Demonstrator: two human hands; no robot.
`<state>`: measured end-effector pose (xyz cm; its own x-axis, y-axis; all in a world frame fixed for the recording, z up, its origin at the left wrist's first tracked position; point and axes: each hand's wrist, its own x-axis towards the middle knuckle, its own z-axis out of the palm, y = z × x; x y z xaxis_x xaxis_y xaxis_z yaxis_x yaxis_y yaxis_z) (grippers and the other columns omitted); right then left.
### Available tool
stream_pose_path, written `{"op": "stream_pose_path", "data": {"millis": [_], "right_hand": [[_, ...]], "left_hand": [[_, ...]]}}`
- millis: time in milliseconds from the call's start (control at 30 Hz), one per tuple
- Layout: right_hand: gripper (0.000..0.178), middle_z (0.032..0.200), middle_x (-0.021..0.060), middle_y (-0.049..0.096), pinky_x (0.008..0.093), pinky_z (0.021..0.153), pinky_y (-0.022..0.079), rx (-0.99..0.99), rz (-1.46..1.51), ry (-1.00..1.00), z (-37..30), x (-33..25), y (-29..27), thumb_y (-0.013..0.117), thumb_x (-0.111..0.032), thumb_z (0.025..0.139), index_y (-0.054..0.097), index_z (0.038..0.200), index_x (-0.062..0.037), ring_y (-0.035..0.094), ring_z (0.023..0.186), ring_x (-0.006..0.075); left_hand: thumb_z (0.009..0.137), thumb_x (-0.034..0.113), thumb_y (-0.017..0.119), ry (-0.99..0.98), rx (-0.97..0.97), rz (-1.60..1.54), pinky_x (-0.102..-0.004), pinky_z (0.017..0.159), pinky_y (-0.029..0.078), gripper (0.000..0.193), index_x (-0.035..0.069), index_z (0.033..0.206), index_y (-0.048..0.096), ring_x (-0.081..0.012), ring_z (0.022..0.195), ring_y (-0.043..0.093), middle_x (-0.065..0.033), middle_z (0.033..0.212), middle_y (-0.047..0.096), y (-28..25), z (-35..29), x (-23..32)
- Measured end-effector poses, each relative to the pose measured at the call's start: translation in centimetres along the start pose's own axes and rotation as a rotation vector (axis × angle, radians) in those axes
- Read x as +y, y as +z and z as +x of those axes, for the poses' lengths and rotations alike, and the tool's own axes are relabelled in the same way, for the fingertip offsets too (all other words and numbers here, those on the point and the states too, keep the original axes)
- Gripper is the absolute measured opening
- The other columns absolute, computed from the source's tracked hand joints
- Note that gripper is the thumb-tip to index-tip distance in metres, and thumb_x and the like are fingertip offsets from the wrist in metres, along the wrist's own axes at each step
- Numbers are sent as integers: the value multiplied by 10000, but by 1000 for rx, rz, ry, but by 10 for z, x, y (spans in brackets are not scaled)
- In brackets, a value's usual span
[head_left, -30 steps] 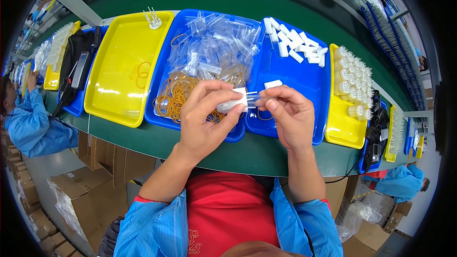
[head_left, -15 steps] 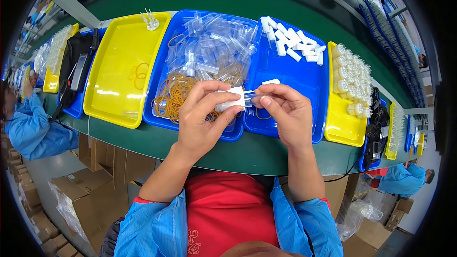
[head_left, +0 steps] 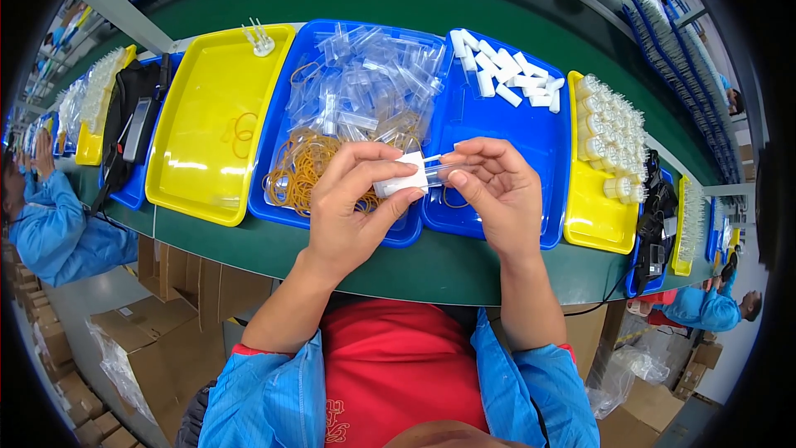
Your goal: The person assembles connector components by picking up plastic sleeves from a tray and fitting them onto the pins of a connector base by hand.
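In front of me, above two blue trays, my left hand (head_left: 352,195) grips a small white plastic piece (head_left: 412,164) between thumb and fingers. Thin pale prongs (head_left: 434,168) stick out of its right side. My right hand (head_left: 504,199) pinches their far ends with thumb and index finger, its other fingers loosely curled. Something clear shows at the fingertips, too fine to make out. Below the left hand lie tan rubber bands (head_left: 286,170), beside a heap of clear plastic sleeves (head_left: 365,66). White cylinders (head_left: 507,69) lie at the back of the right blue tray (head_left: 531,137).
A yellow tray (head_left: 211,108) at left holds a white pronged base (head_left: 261,43) and loose rubber bands. At right, another yellow tray (head_left: 601,224) carries rows of white pronged pieces (head_left: 609,129). Cardboard boxes (head_left: 157,348) stand below the bench; co-workers in blue (head_left: 62,228) sit either side.
My hands keep nearly the same hold on the white piece, with only slight finger movement. The co-worker at left has raised a hand, and the one at right has shifted.
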<state>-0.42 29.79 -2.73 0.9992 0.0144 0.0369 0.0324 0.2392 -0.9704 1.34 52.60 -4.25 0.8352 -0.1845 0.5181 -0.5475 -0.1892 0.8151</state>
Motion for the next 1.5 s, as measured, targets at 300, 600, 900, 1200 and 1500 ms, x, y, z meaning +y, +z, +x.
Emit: {"op": "stream_pose_path", "data": {"millis": [300, 600, 900, 1200, 1500], "right_hand": [[520, 1468, 193, 656, 355, 1055, 626, 102, -359, -287, 1, 9, 4, 813, 35, 994, 652, 1488, 14, 706, 1293, 250], [1189, 1559, 216, 590, 493, 1186, 496, 59, -950, -457, -7, -4, 18, 1088, -290, 661, 494, 1652, -11, 552, 1454, 409], [1091, 1533, 214, 609, 487, 1199, 490, 138, -1045, -519, -8, -1, 24, 1053, -209, 669, 537, 1612, -26, 566, 1445, 407], [1000, 1506, 218, 597, 484, 1185, 489, 121, -1052, -539, -8, -1, 27, 970, -126, 692, 561, 1601, -36, 553, 1436, 420], [964, 1399, 187, 579, 508, 1135, 457, 160, -1100, -590, -9, -3, 27, 994, -147, 642, 640, 1532, -44, 544, 1337, 402]], "left_hand": [[1078, -60, 669, -243, -14, -452, -346, 1073, 623, 411, -59, 1484, 601, -269, 1338, 679, -147, 1438, 553, 5, -6, 1], [1070, -55, 703, -508, -25, -728, -367, 1149, 570, 515, -73, 1553, 523, -267, 1388, 645, -131, 1438, 535, 6, -6, 7], [1003, -63, 794, -592, -42, -840, -333, 1086, 578, 558, -15, 1485, 517, -208, 1306, 676, -114, 1338, 634, 8, -5, 10], [998, -70, 796, -578, -32, -884, -343, 1100, 571, 530, 1, 1443, 517, -207, 1286, 677, -118, 1363, 638, 13, -5, 10], [1091, 2, 701, -548, 0, -901, -335, 1083, 560, 391, -23, 1439, 526, -207, 1293, 677, -125, 1384, 568, 10, -12, 3]]}}
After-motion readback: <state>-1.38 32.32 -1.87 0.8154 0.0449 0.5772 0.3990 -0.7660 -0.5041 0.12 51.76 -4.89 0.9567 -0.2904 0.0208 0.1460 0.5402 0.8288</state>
